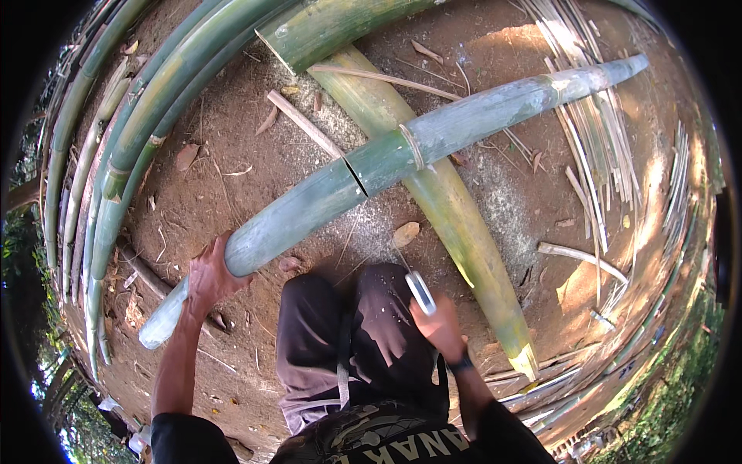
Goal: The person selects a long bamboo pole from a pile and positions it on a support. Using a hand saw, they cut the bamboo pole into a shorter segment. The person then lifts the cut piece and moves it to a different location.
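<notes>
A thick green bamboo pole (297, 203) lies slanting across a yellowish bamboo pole (456, 213). A narrow dark cut crosses its top near the middle, just left of a raised node. My left hand (212, 272) is wrapped round the green pole near its lower left end. Low on the right, beside my knee, my right hand (440, 321) is closed round the white handle of a hand saw (420, 292). The saw's thin blade points up toward the pole, apart from the cut, and is hard to make out.
Long green bamboo poles (127, 155) lie along the left. Another thick cut bamboo piece (332, 27) rests at the top, over the yellowish pole. Split bamboo strips (603, 147) are heaped at the right. Pale sawdust (502, 201) and dry leaves are scattered on the bare earth.
</notes>
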`<action>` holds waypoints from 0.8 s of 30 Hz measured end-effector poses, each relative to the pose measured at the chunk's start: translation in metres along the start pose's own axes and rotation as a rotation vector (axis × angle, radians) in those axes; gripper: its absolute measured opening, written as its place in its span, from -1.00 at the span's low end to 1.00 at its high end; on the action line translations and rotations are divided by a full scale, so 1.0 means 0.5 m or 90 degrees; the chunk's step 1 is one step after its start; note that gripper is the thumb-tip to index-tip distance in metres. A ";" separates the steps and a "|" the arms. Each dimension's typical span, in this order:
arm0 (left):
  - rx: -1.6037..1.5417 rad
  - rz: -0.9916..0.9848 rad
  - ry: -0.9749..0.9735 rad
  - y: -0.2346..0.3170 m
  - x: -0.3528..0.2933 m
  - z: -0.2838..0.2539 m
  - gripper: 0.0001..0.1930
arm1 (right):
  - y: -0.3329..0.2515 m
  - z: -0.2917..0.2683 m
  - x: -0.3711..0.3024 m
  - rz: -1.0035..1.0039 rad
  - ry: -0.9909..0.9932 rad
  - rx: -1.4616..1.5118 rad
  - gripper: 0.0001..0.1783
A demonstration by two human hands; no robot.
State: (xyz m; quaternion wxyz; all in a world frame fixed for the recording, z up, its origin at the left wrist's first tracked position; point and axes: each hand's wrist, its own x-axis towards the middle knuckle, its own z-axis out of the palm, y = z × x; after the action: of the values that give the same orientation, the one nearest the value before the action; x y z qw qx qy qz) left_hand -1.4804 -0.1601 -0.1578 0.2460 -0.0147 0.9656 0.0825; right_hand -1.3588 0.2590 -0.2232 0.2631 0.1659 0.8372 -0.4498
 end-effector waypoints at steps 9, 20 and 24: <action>0.001 0.013 -0.007 0.006 0.004 0.016 -0.07 | -0.159 0.048 0.239 -0.025 -0.022 -0.024 -0.69; 0.020 0.053 0.029 -0.035 -0.008 0.037 -0.01 | -0.045 -0.052 -0.039 -0.050 -0.004 0.000 -0.77; 0.014 0.067 0.033 -0.008 0.003 0.031 -0.04 | -0.149 0.072 0.245 -0.038 0.017 -0.045 -0.71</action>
State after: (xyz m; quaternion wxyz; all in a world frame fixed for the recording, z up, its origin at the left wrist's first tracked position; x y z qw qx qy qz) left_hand -1.4743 -0.1617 -0.1725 0.2166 0.0366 0.9719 0.0846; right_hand -1.4855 0.1938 -0.2625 0.2442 0.1376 0.8607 -0.4249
